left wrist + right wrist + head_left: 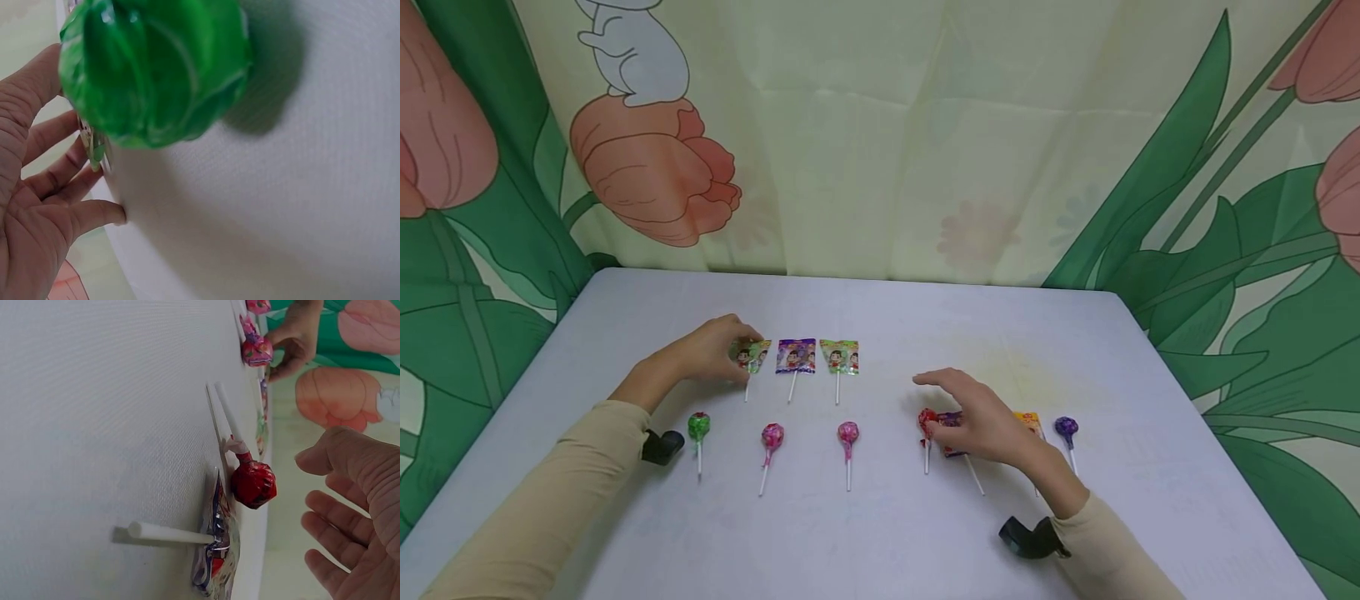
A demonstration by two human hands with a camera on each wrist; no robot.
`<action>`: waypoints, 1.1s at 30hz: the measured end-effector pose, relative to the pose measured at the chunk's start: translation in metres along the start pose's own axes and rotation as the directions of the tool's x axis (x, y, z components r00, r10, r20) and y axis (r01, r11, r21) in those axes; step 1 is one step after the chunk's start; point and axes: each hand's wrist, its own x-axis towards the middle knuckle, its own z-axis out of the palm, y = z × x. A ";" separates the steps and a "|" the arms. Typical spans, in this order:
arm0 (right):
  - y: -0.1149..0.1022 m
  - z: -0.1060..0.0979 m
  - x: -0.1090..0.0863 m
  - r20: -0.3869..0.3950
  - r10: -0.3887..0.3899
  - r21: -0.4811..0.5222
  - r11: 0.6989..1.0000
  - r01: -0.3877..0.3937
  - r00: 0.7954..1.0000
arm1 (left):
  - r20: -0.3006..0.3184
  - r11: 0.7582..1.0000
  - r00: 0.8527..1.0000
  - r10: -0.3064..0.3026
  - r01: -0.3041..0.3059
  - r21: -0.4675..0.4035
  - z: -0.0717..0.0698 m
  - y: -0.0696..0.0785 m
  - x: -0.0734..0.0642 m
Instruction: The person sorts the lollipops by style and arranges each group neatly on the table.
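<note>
My left hand [711,354] is at a green-wrapped flat lollipop [752,357], the leftmost of the back row. Its fingers and thumb spread around the packet, partly covering it; whether they touch it is unclear. Large in the left wrist view, a round green lollipop [153,69] blocks part of the scene. Above the right side of the front row, my right hand [988,421] hovers with fingers loosely bent and apart. Below it lie a round red lollipop [253,483] and a purple-packeted flat lollipop [219,550], neither held.
Beside the left hand lie a purple flat lollipop [795,357] and another green one [841,357]. Two pink lollipops [772,436] are in the front row. An orange packet [1028,421], partly behind the right hand, and a dark purple lollipop [1066,427] lie right on the white table [880,542].
</note>
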 end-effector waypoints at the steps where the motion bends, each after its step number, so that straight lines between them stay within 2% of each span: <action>1: 0.001 0.000 -0.002 -0.002 0.006 0.001 1.000 -0.006 1.000 | 0.001 1.000 1.000 -0.002 0.002 0.000 0.000 0.000 0.000; 8: 0.008 -0.005 -0.013 -0.011 0.017 0.024 1.000 -0.016 1.000 | 0.001 1.000 1.000 0.014 -0.014 0.004 -0.001 0.001 0.000; 23: 0.021 -0.008 -0.032 0.003 0.035 -0.047 0.998 -0.035 0.999 | 0.001 1.000 1.000 0.010 -0.010 0.000 -0.001 0.000 -0.001; 33: 0.027 -0.010 -0.040 0.039 0.056 -0.074 0.996 -0.053 0.998 | -0.004 1.000 1.000 0.006 -0.006 -0.006 -0.001 0.001 -0.002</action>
